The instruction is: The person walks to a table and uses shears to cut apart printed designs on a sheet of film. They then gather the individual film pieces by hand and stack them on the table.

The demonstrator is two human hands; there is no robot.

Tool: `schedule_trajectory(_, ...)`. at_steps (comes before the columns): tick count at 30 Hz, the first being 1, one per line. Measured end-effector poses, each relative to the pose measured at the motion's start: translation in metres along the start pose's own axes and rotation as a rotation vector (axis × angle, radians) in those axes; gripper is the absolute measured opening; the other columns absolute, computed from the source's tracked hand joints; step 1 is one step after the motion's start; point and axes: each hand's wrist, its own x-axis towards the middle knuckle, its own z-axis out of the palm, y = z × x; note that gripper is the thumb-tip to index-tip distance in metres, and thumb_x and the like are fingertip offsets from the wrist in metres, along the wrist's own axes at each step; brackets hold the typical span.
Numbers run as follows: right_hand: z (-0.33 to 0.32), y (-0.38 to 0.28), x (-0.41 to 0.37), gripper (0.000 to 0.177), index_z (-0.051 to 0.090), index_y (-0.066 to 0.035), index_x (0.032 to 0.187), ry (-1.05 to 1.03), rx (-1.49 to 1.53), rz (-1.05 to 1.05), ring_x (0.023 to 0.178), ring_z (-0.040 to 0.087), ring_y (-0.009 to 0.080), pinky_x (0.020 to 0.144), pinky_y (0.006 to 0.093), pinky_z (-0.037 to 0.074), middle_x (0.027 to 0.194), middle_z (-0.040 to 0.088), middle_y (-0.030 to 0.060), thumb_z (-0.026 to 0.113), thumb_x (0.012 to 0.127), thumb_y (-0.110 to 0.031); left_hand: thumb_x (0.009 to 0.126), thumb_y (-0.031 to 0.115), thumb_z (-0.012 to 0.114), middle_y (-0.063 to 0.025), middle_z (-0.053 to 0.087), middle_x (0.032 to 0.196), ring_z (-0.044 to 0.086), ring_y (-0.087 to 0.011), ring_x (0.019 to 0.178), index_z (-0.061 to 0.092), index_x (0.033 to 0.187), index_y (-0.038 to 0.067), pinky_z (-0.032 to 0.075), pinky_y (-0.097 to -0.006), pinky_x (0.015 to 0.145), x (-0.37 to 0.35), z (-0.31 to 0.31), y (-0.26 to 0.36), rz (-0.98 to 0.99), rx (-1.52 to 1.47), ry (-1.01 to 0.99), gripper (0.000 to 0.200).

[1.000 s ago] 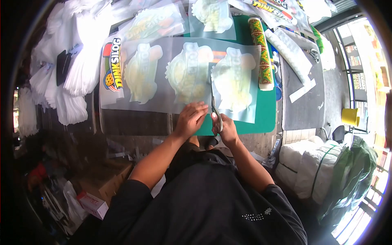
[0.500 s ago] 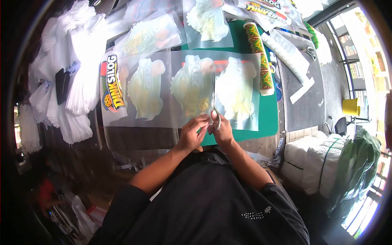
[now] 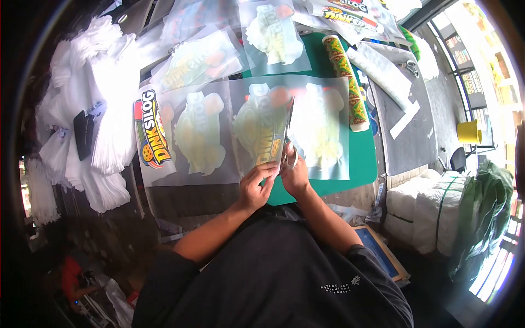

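A translucent film sheet printed with several logo designs lies in front of me, partly over a green cutting mat. Its near edge is pinched and slightly raised by the fingers of my left hand, left of the cut. My right hand holds metal scissors by the handles. Their blades point away from me, up into the sheet between the middle and right designs. At the left end, a folded-over flap shows the bright "DINK SILOG" print.
White plastic bags are heaped at the left, with a black object among them. Other printed sheets lie at the back. A patterned roll rests along the mat's right side. Second scissors lie farther right; wrapped bales stand below.
The scissors' blades now stand farther apart, and the sheet's edge left of the cut is lifted more by my left hand. The whole view has shifted slightly.
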Motion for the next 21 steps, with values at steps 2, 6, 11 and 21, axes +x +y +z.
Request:
schedule_trajectory(2, -0.008, 0.008, 0.009, 0.039, 0.056, -0.006, 0.085, 0.003, -0.152, -0.062, 0.051, 0.048, 0.0095, 0.048, 0.0237, 0.038, 0.062, 0.052, 0.0003, 0.057, 0.091, -0.045, 0.080, -0.009, 0.060, -0.0169, 0.066, 0.100, 0.066, -0.0288, 0.091, 0.058, 0.090, -0.002, 0.053, -0.0335, 0.078, 0.000, -0.001, 0.001, 0.002, 0.025, -0.002, 0.013)
schedule_trajectory(6, -0.013, 0.005, 0.014, 0.041, 0.056, -0.005, 0.086, -0.061, -0.185, -0.092, 0.050, 0.047, 0.0093, 0.048, 0.0241, 0.038, 0.062, 0.053, 0.0009, 0.057, 0.090, -0.046, 0.080, -0.007, 0.060, -0.0163, 0.066, 0.100, 0.066, -0.0287, 0.092, 0.059, 0.090, -0.002, 0.053, -0.0334, 0.078, -0.002, -0.002, 0.004, -0.011, 0.011, 0.005, 0.012)
schedule_trajectory(11, -0.022, -0.021, 0.048, 0.045, 0.053, -0.005, 0.080, -0.065, -0.096, -0.033, 0.049, 0.046, 0.0110, 0.047, 0.0243, 0.037, 0.062, 0.048, 0.0009, 0.061, 0.086, -0.050, 0.079, -0.004, 0.063, -0.0143, 0.066, 0.101, 0.066, -0.0289, 0.092, 0.059, 0.089, -0.001, 0.054, -0.0348, 0.077, -0.010, -0.003, 0.013, 0.040, -0.001, -0.043, 0.011)
schedule_trajectory(21, -0.031, -0.039, 0.078, 0.044, 0.052, -0.006, 0.070, -0.065, -0.510, -0.201, 0.046, 0.046, 0.0113, 0.044, 0.0255, 0.035, 0.055, 0.049, 0.0030, 0.069, 0.080, -0.045, 0.080, -0.005, 0.062, -0.0145, 0.066, 0.101, 0.065, -0.0285, 0.095, 0.060, 0.090, -0.002, 0.053, -0.0347, 0.081, -0.010, -0.014, 0.027, 0.035, 0.016, 0.041, 0.011)
